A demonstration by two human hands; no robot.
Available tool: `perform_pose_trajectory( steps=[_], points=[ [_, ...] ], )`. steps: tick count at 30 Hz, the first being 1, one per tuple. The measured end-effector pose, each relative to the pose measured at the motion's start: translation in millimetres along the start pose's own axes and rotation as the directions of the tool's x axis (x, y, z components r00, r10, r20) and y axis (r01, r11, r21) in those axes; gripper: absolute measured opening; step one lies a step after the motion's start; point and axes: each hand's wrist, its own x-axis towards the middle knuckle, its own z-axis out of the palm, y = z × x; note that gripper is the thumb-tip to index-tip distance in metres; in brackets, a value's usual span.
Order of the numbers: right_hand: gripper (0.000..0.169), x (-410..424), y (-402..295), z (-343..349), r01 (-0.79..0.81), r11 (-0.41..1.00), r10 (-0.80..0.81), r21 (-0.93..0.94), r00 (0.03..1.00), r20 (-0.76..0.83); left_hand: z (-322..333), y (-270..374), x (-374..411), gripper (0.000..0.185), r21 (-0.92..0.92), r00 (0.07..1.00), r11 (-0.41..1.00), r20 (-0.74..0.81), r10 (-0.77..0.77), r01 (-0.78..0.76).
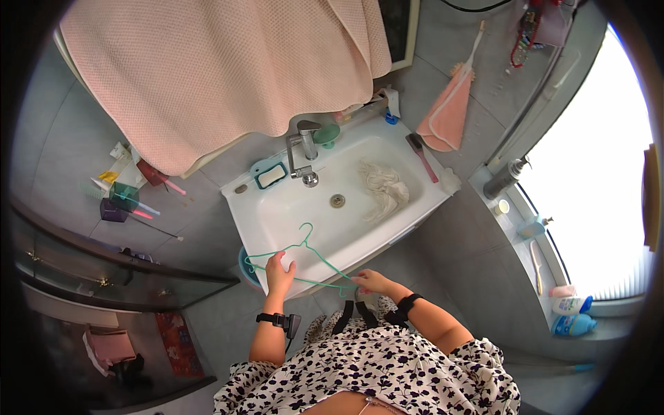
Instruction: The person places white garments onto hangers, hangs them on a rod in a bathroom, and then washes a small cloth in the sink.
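A green wire clothes hanger is held level over the front left part of a white washbasin, its hook towards the tap. My left hand has its fingers bent at the hanger's left arm, the thumb standing apart. At the hanger's right corner, my right hand pinches the wire between thumb and fingers. A wet, crumpled whitish cloth lies in the bowl, right of the metal drain. Behind the drain stands a chrome tap.
On the basin rim are a soap bar in a blue dish, a green soap holder and a pink-handled brush. A large pink towel hangs above. Bottles, including a grey pump bottle, line the windowsill. Toothbrush cups project at left.
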Motion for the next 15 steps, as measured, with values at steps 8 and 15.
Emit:
perform_pose_trajectory(
  steps=[8, 15],
  points=[
    [0.036, 29, -11, -3, -0.064, 0.978, -0.006, 0.197, 0.942, 0.335, -12, -9, 1, 0.052, 0.157, 0.982, 0.969, -0.023, -0.187, 0.188],
    [0.022, -23, -31, -26, 0.329, 0.94, -0.336, 0.093, 0.938, 0.079, -26, -30, -21, 0.062, 0.231, 0.899, 0.936, -0.411, -0.152, 0.264]
  ],
)
